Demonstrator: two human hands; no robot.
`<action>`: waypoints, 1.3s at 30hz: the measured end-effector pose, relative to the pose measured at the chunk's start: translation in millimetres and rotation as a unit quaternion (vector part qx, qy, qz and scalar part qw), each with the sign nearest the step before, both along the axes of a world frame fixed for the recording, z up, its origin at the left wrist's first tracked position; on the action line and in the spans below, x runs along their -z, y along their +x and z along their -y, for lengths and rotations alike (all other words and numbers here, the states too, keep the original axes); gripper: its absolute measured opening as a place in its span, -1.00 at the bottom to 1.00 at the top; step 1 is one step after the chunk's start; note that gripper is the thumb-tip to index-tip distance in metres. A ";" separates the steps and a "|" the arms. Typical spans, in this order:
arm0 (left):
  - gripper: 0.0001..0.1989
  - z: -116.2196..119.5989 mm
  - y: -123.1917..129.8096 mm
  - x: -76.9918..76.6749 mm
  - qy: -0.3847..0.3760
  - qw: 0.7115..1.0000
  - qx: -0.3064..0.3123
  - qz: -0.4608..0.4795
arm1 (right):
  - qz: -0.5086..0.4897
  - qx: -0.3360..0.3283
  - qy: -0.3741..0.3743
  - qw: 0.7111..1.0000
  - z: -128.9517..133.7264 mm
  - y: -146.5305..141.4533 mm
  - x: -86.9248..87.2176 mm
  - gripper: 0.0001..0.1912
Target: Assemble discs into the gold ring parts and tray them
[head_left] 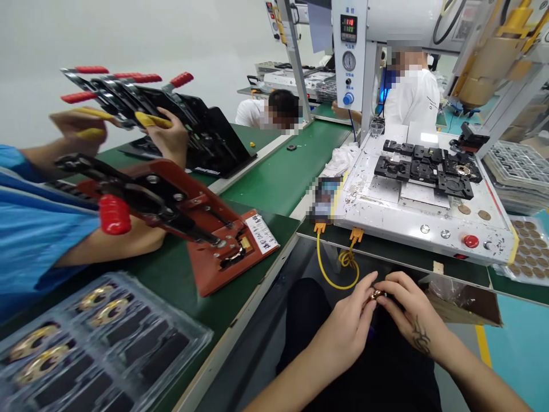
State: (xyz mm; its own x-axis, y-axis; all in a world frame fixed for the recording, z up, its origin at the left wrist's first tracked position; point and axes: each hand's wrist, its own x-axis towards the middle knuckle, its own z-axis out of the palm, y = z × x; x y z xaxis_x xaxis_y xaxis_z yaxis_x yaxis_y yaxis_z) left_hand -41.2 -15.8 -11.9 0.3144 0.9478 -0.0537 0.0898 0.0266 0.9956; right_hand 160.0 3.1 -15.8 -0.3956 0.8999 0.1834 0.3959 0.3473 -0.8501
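Observation:
Above my lap, my left hand (354, 317) and my right hand (407, 309) come together on a small shiny gold-coloured metal part (376, 294). Fingertips of both hands pinch it from either side and cover much of it, so its exact kind does not show. In front of my hands stands a white press machine (386, 223) with black fixture blocks (422, 163) on its bed. Two brown round discs (474, 212) lie at the bed's right front.
At left, a co-worker's gloved hands (167, 134) are at a black clamp fixture with red handles. Nearer stand a red-brown clamp fixture (210, 269) and a plastic tray (189, 337) of gold parts. A yellow cable (319, 257) hangs ahead. Brown discs fill a sheet (529, 243) at right.

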 end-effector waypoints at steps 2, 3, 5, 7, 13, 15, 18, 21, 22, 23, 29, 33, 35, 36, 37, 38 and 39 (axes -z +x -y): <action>-0.52 -4.3 -4.5 -6.7 -0.021 0.999 -0.022 0.034 | -0.034 0.011 -0.019 0.999 -4.7 -3.4 -4.5 -0.85; -0.52 -5.9 -6.1 -9.7 -0.038 0.996 -0.044 0.061 | -0.059 0.028 -0.051 0.997 -6.8 -5.8 -6.0 -0.83; -0.51 -7.3 -8.0 -14.3 -0.069 0.988 -0.086 0.104 | -0.124 0.055 -0.141 0.981 -10.1 -11.4 -7.2 -0.72; -0.62 -6.4 -8.8 -17.4 -0.086 0.985 -0.097 0.110 | -0.179 0.052 -0.219 0.958 -11.7 -17.7 -6.7 -0.65; -0.78 1.3 -11.9 -25.8 -0.060 0.991 -0.097 0.067 | -0.213 0.043 -0.242 0.946 -5.6 -34.4 -11.5 -0.60; -0.79 3.0 -14.0 -28.1 -0.052 0.992 -0.096 0.057 | -0.205 0.039 -0.235 0.949 -2.6 -37.8 -13.4 -0.59; -0.80 3.8 -18.8 -29.6 -0.037 0.993 -0.101 0.044 | -0.180 0.030 -0.221 0.958 -1.4 -38.6 -11.2 -0.63; -0.80 2.5 -24.0 -29.6 -0.027 0.994 -0.101 0.034 | -0.150 -0.004 -0.161 0.975 -7.1 -32.9 -7.0 -0.66; -0.81 2.2 -25.0 -29.4 -0.023 0.994 -0.100 0.031 | -0.134 -0.030 -0.122 0.983 -10.4 -30.2 -6.9 -0.60; -0.81 2.2 -25.5 -29.2 -0.019 0.994 -0.101 0.026 | -0.113 -0.063 -0.076 0.989 -14.1 -27.7 -8.0 -0.53; -0.89 8.2 -38.5 -46.3 0.049 0.989 -0.122 -0.065 | 0.025 -0.203 0.157 0.966 -34.0 -31.6 -27.3 -0.51; -0.85 0.2 -100.3 -96.5 0.238 0.935 -0.205 -0.163 | 0.003 -0.167 0.218 0.962 -52.5 -49.7 -26.3 -0.58; -0.90 -11.3 -141.5 -124.2 0.398 0.823 -0.339 -0.221 | -0.008 -0.142 0.214 0.966 -66.2 -61.1 -23.3 -0.63; -0.88 -19.0 -160.3 -135.0 0.465 0.769 -0.363 -0.246 | -0.013 -0.137 0.207 0.969 -73.0 -67.0 -22.7 -0.64; -0.83 -27.6 -176.4 -142.9 0.512 0.734 -0.349 -0.279 | -0.018 -0.137 0.201 0.970 -79.3 -72.9 -23.0 -0.65; -0.75 -36.5 -188.9 -147.8 0.540 0.715 -0.310 -0.317 | -0.024 -0.137 0.196 0.971 -84.9 -78.6 -24.3 -0.65; -0.67 -45.1 -197.7 -150.1 0.555 0.708 -0.258 -0.353 | -0.029 -0.137 0.192 0.971 -89.6 -84.1 -26.3 -0.65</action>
State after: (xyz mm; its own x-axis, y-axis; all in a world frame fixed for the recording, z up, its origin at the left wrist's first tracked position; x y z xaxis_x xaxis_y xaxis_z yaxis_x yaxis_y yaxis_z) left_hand -238.9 29.3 138.2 0.1765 0.5089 0.8425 0.8391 -0.5253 0.1415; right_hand 75.9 92.7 10.6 -0.5892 0.6235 0.5138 0.1995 0.7285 -0.6553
